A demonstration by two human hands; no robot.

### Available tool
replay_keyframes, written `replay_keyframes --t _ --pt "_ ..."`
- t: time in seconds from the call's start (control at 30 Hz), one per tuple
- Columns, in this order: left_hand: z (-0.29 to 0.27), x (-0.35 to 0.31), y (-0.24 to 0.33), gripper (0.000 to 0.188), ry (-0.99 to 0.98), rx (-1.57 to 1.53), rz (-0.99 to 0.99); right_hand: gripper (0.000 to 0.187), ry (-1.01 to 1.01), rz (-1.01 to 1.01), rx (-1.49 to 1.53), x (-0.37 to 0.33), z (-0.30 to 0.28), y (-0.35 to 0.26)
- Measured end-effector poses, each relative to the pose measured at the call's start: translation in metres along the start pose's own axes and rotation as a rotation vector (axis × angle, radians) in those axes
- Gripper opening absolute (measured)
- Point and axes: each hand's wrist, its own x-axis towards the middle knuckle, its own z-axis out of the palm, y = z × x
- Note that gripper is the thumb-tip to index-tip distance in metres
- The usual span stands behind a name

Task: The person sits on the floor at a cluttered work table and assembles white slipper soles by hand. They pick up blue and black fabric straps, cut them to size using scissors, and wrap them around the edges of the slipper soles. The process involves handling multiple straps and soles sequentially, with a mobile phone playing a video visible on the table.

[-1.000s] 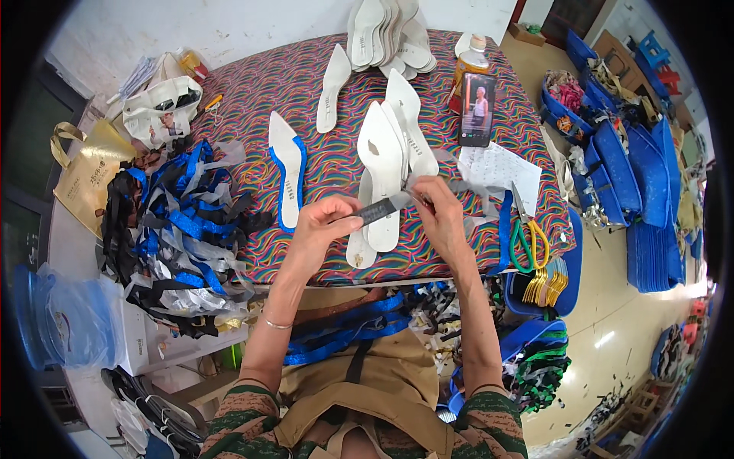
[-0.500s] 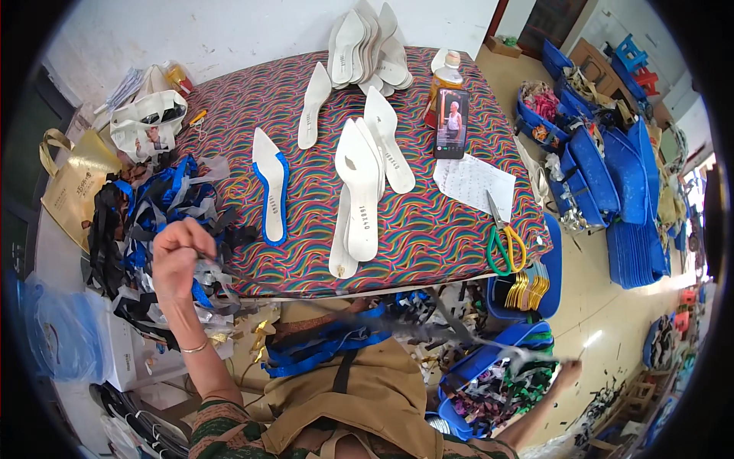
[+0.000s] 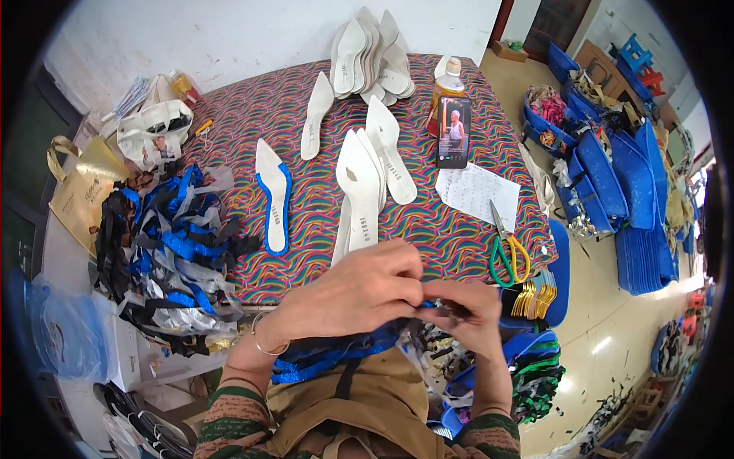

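My left hand [image 3: 355, 291] and my right hand [image 3: 468, 310] meet over my lap, just off the table's near edge. Their fingertips pinch together around a bit of blue strip [image 3: 425, 304], most of it hidden by the fingers. Below them, more glittery blue strips [image 3: 302, 371] lie across my brown apron [image 3: 336, 402]. A stack of white pointed insoles [image 3: 361, 222] lies just beyond my left hand, which hides its near end. To its left sits one insole with blue edging [image 3: 275, 218] around its rear part.
Tangled blue, black and clear strips [image 3: 180, 245] heap at the table's left. Green-and-yellow-handled scissors [image 3: 505, 249] rest on paper [image 3: 482, 191] at right, near a phone [image 3: 453, 130] leaning on a bottle [image 3: 446, 84]. Blue bins [image 3: 627, 183] stand on the floor. More insoles [image 3: 367, 57] are piled behind.
My hands were wide apart, the left over the strip heap and the right out low at the right, with a long blurred strip near the right hand. Both have come together over my lap.
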Motion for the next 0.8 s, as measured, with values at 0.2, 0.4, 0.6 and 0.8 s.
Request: replay_keyframes --t 0.2,0.4,0.6,0.8 --pt "-0.023 -0.005 -0.041 0.016 0.039 -0.250 -0.224 0.033 -0.144 0.076 0.113 0.044 0.013 0.030" --pt "-0.035 -0.002 -0.080 0.016 0.023 -0.333 -0.301 0.043 -0.051 -0.145 -0.254 0.065 0.030 0.038" --pt "-0.036 0.001 -0.092 0.015 0.103 -0.369 -0.380 0.039 0.076 -0.150 -0.274 0.069 0.048 0.055" --pt "-0.040 -0.002 -0.099 0.014 0.013 -0.476 -0.462 0.022 -0.279 0.274 0.301 0.067 0.026 0.061"
